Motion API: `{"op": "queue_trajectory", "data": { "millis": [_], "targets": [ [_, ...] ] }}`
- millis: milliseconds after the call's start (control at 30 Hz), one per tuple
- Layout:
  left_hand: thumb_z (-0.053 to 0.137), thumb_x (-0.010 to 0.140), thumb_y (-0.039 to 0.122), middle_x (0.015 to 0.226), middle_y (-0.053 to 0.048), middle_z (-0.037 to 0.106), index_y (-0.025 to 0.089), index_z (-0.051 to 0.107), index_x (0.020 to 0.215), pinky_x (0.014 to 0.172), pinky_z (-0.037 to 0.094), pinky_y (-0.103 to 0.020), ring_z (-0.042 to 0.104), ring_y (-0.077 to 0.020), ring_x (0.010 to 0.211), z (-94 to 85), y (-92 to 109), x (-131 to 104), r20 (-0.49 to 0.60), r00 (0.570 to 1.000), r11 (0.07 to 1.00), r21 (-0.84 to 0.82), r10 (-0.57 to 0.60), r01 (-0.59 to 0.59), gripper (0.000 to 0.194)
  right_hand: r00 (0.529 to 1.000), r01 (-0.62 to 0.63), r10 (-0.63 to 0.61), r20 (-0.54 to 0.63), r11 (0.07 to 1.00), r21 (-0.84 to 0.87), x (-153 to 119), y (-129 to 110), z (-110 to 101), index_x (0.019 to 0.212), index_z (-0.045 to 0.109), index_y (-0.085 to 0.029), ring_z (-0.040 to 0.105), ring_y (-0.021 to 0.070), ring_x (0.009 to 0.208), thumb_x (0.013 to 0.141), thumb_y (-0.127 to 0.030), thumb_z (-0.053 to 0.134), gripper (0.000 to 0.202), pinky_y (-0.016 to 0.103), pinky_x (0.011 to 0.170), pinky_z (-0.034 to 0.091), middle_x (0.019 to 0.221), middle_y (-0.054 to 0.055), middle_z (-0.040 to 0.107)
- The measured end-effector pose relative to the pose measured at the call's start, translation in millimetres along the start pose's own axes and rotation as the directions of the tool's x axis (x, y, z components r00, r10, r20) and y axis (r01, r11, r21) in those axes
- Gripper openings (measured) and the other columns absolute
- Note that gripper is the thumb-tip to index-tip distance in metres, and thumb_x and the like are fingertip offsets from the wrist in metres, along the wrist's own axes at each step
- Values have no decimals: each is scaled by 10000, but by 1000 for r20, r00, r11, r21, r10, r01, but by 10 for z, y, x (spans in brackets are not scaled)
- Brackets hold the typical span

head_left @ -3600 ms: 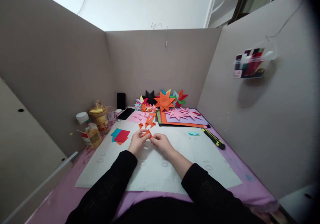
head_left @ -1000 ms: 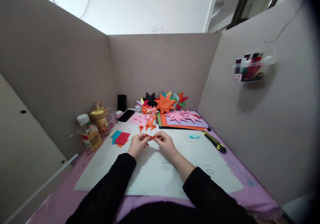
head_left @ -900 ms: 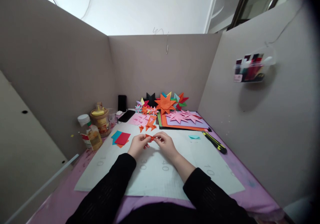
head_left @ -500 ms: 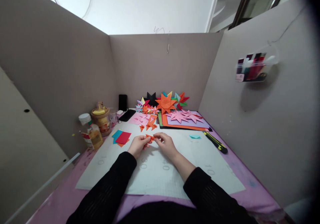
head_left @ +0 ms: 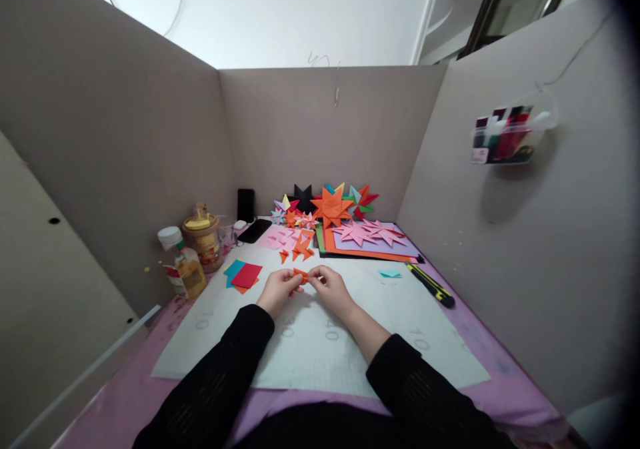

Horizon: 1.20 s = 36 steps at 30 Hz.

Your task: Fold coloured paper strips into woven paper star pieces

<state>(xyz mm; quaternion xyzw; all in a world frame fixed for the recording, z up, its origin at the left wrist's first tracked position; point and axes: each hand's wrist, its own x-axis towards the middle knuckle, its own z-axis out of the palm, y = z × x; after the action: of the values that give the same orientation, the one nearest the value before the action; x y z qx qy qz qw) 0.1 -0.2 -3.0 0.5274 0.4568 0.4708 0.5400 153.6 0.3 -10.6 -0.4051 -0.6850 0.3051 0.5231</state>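
Observation:
Between my hands is a small folded piece of orange paper [head_left: 301, 275], held just above the white sheet. My left hand [head_left: 278, 290] pinches its left side between thumb and fingers. The right end is gripped by the fingertips of my right hand [head_left: 330, 289]. Fingers cover parts of the paper, so its exact fold is hard to make out. Just beyond my hands lie several folded orange paper pieces [head_left: 303, 247]. Left of my left hand, flat squares of paper, with a red square [head_left: 247, 277] on top, overlap blue and orange ones.
A yellow-black utility knife [head_left: 431, 285] and a folded turquoise paper [head_left: 390, 274] lie to the right. Paper stars [head_left: 332, 207] stand at the back, behind stacked coloured sheets [head_left: 371, 254]. On the left are a bottle [head_left: 184, 265], a jar [head_left: 204, 239] and a phone [head_left: 255, 231]. Grey panels [head_left: 330, 129] surround the table.
Both hands stay in nearly the same place on the orange paper. The fingers of my left hand have shifted slightly, and the paper's angle differs a little.

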Motion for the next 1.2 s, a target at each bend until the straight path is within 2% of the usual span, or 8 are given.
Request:
{"op": "queue_trajectory", "data": {
  "millis": [167,333,500,667,800,967,1100,1200],
  "targets": [
    [683,638,348,699,-49,651,124,620,776,505,401,-197,608,-145,640,0,-1,3,6,998,996,63,69,-69,271,990,-138,143,-10,965,223,16,37,33,704,561,-181,508,125,615,725,-284,565,106,241,584,389,657,-12,562],
    [685,639,331,695,-40,637,117,607,803,532,416,-207,583,-133,625,11,-26,10,55,991,990,75,118,-122,280,975,-191,221,-31,901,390,30,92,84,784,530,-186,521,120,586,645,-275,647,203,238,563,395,640,-32,552],
    [663,652,386,642,-14,599,117,598,747,506,395,-206,526,-111,564,25,-37,10,23,989,982,119,148,-150,294,982,-174,189,-1,908,381,19,116,103,795,521,-186,566,138,619,648,-238,641,197,262,608,420,655,-17,576],
    [639,655,410,628,-10,584,113,610,717,514,384,-209,512,-114,573,-3,-19,27,-35,990,981,145,135,-128,305,982,-163,187,-37,924,346,33,115,75,834,528,-184,561,145,675,651,-241,636,220,273,637,426,732,8,591],
    [605,680,399,584,17,543,118,592,675,505,362,-206,476,-98,533,-5,-36,33,-10,987,971,181,163,-158,282,984,-168,179,-7,939,301,36,74,55,832,532,-182,539,135,644,663,-249,628,206,265,622,406,687,-9,564],
    [583,695,388,568,29,517,131,548,651,509,359,-211,468,-101,529,9,-56,34,-43,978,959,208,205,-192,263,984,-176,169,47,936,304,-2,63,99,801,503,-183,505,111,583,665,-219,606,175,243,581,385,646,-31,539],
    [637,661,341,693,1,560,139,557,764,595,403,-224,515,-113,625,2,-40,58,-55,964,952,180,260,-247,241,977,-210,185,104,919,335,-28,74,140,780,466,-196,480,95,532,635,-185,610,204,220,540,361,593,-62,516],
    [684,619,325,910,-54,578,157,525,981,658,428,-244,546,-128,730,-11,-45,89,-144,945,954,108,294,-281,429,969,-244,236,68,886,395,-8,77,136,743,455,-194,462,86,504,614,-198,638,224,213,520,343,581,-64,511]
  ]
}}
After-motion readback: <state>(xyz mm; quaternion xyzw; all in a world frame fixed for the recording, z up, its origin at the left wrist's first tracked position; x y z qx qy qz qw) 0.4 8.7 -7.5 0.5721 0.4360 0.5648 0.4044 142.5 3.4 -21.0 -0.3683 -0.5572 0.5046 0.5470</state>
